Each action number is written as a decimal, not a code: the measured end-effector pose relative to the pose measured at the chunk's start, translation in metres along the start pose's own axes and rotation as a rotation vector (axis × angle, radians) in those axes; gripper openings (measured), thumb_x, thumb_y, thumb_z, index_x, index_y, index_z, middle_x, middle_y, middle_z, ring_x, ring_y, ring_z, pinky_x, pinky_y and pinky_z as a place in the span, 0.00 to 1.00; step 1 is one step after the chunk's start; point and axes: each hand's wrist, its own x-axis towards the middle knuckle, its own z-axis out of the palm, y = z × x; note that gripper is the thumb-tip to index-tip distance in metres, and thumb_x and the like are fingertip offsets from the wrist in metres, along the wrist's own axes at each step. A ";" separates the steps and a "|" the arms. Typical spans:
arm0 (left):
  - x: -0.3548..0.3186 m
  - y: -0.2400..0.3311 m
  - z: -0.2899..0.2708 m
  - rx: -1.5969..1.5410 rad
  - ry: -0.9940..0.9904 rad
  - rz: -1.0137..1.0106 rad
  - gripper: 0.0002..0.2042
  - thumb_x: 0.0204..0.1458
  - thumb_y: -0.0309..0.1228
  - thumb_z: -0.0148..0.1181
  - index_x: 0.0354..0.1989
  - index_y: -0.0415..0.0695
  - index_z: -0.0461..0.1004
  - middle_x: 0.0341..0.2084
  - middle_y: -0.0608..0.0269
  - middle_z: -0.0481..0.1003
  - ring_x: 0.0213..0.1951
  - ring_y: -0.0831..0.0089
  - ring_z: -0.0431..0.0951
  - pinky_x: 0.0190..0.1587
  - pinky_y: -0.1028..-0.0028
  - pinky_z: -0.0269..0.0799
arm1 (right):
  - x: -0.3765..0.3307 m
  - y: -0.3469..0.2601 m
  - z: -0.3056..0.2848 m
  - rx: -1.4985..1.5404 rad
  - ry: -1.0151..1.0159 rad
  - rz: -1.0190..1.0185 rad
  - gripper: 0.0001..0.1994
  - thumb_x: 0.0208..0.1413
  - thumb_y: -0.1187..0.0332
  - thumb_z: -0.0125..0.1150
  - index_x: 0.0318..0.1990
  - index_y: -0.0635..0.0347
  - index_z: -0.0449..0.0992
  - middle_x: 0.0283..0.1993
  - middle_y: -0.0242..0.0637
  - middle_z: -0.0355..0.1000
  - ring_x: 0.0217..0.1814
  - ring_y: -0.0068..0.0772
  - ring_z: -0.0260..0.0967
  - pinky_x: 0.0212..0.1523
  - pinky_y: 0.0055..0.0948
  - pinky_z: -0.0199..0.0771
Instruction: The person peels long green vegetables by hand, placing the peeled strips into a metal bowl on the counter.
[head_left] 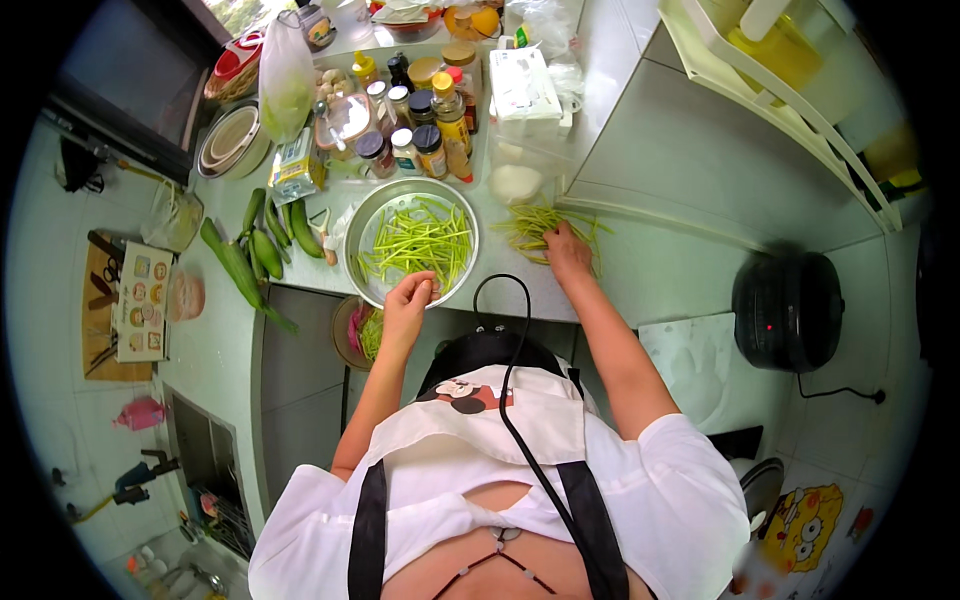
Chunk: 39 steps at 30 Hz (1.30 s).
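Mid-sorting, the left hand (pixel 410 297) pinches green stems over the steel bowl (pixel 362 222) while the right hand (pixel 566 249), fingers spread, presses the stem pile (pixel 530 222) at two o'clock on the tabletop (pixel 520 275), likely needing another pinch.

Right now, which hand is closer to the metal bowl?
Left. The left hand is at the bowl's near rim; the right hand rests on loose green stalks beside it.

Stems (pixel 415 240) in bowl (pixel 365 215), jars (pixel 420 110) behind
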 end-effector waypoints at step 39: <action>-0.052 -0.004 -0.075 -0.127 0.078 0.047 0.11 0.57 0.28 0.50 0.45 0.36 0.71 0.34 0.61 0.74 0.33 0.77 0.75 0.39 0.78 0.72 | 0.019 -0.010 -0.079 1.136 -0.329 0.439 0.07 0.55 0.68 0.54 0.31 0.61 0.74 0.30 0.36 0.76 0.14 0.12 0.58 0.12 0.12 0.58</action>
